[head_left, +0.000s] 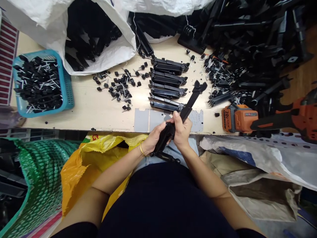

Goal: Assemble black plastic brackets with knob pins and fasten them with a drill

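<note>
Both my hands hold a black folding bracket-like part over the table's front edge, its long arm pointing up and to the right. My left hand wraps its lower body, and my right hand grips it near the middle with the thumb along the arm. Behind my hands, several similar black folded parts lie in a stacked row. Left of that row are loose black-headed screws with metal shanks. What the fingers touch underneath is hidden.
A blue basket full of black-headed screws stands at the left. White sacks of black parts sit at the back. An orange cordless power tool lies at the right, before a heap of black parts. Yellow bags hang below.
</note>
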`<control>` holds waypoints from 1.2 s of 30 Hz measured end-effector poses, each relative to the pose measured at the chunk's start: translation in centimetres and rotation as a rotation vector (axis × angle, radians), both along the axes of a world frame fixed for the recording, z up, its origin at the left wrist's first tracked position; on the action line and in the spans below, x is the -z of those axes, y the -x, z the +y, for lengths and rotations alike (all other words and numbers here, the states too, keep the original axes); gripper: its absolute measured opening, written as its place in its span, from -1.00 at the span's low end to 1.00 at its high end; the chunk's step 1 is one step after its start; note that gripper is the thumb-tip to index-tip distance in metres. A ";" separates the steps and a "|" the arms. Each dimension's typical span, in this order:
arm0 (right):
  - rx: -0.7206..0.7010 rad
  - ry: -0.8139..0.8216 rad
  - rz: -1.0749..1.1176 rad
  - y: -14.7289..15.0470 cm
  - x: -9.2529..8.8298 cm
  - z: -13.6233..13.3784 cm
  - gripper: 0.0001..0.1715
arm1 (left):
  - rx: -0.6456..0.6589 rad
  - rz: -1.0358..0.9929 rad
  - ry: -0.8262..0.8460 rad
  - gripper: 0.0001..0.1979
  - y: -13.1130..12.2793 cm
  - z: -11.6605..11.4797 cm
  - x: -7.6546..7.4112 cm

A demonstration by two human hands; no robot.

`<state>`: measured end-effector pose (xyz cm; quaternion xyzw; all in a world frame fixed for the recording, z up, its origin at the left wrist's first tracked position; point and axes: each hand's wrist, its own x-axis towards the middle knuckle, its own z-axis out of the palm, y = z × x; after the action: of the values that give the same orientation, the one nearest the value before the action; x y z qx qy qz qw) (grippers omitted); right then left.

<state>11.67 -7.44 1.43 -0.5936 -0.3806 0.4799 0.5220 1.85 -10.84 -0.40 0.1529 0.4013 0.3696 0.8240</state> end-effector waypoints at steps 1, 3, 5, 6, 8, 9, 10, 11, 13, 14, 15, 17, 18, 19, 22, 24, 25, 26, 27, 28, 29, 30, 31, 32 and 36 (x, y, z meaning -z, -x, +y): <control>-0.012 -0.015 -0.019 0.0 -0.1 0.0 -0.51 | 0.011 -0.011 -0.022 -0.34 0.0 0.1 0.1; -0.078 0.003 -0.034 -0.2 -0.2 0.3 -0.51 | 0.041 -0.014 -0.053 -0.30 0.1 0.4 0.3; -0.129 0.046 -0.033 -0.7 -0.1 0.8 -0.50 | 0.099 0.038 -0.091 -0.24 0.6 0.9 0.4; -0.128 0.057 -0.036 -1.0 0.1 1.1 -0.50 | 0.141 0.084 -0.136 -0.20 1.0 1.2 0.4; -0.054 0.050 -0.065 -1.4 0.6 1.6 -0.48 | 0.252 0.202 -0.337 -0.13 2.0 1.5 0.2; 0.011 0.040 -0.081 -1.5 0.8 1.8 -0.48 | 0.318 0.289 -0.488 -0.09 2.5 1.4 0.0; 0.089 0.033 -0.087 -1.4 1.1 2.0 -0.48 | 0.379 0.411 -0.651 -0.03 2.7 1.2 -0.3; 0.172 0.033 -0.078 -1.2 1.3 2.2 -0.47 | 0.430 0.571 -0.804 0.06 2.8 0.9 -0.7; 0.298 0.048 -0.019 -0.7 1.4 2.5 -0.46 | 0.463 0.971 -0.996 0.13 2.1 0.0 -1.4; 0.325 0.060 0.021 -0.4 1.4 2.7 -0.45 | 0.436 1.151 -1.023 0.10 1.4 -0.4 -1.6; 0.325 0.073 0.057 -0.2 1.3 2.8 -0.45 | 0.388 1.279 -1.023 0.07 0.7 -0.7 -1.7; 0.259 0.088 0.107 -0.3 1.1 3.0 -0.44 | 0.284 1.345 -1.000 0.03 -0.5 -0.7 -1.7; 0.205 0.091 0.129 -0.7 1.0 3.1 -0.43 | 0.245 1.303 -0.991 0.03 -0.7 -0.5 -1.6; 0.146 0.093 0.153 -1.3 0.9 3.3 -0.39 | 0.226 1.234 -0.982 0.02 -0.8 -0.1 -1.5; 0.015 0.076 0.205 -3.9 0.9 3.4 -0.29 | 0.254 1.025 -0.931 -0.04 0.3 0.9 -1.0; 0.059 0.003 0.143 -5.8 0.9 3.2 -0.35 | 0.273 0.961 -0.886 -0.10 1.3 1.2 -0.9; 0.115 -0.065 0.069 -6.6 0.8 2.9 -0.42 | 0.274 0.952 -0.865 -0.11 1.7 1.2 -0.9; 0.168 -0.147 -0.029 -7.4 0.7 2.7 -0.51 | 0.273 0.949 -0.847 -0.11 2.1 1.2 -0.9; 0.201 -0.232 -0.145 -8.1 0.5 2.5 -0.58 | 0.275 0.944 -0.830 -0.11 2.3 1.2 -1.0; 0.200 -0.313 -0.273 -8.8 0.2 2.3 -0.63 | 0.280 0.937 -0.814 -0.10 2.6 1.2 -1.1; 0.162 -0.389 -0.408 -9.4 -0.3 2.1 -0.65 | 0.286 0.927 -0.798 -0.10 2.7 1.1 -1.2; 0.090 -0.459 -0.547 -9.9 -1.0 2.1 -0.65 | 0.293 0.916 -0.782 -0.10 2.8 1.2 -1.3; -0.008 -0.522 -0.682 -10.3 -1.8 2.1 -0.62 | 0.301 0.905 -0.768 -0.11 2.9 1.2 -1.4; -0.121 -0.580 -0.810 -10.6 -2.7 2.3 -0.58 | 0.308 0.896 -0.757 -0.13 3.0 1.3 -1.5; -0.715 -0.648 -1.241 -10.5 -6.1 3.6 -0.61 | 0.343 0.906 -0.791 -0.26 3.3 1.5 -1.9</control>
<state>22.21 -3.82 7.56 -0.4128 -0.8915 0.0648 0.1750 -1.49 -9.34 1.54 0.6502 0.5134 0.2513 0.5005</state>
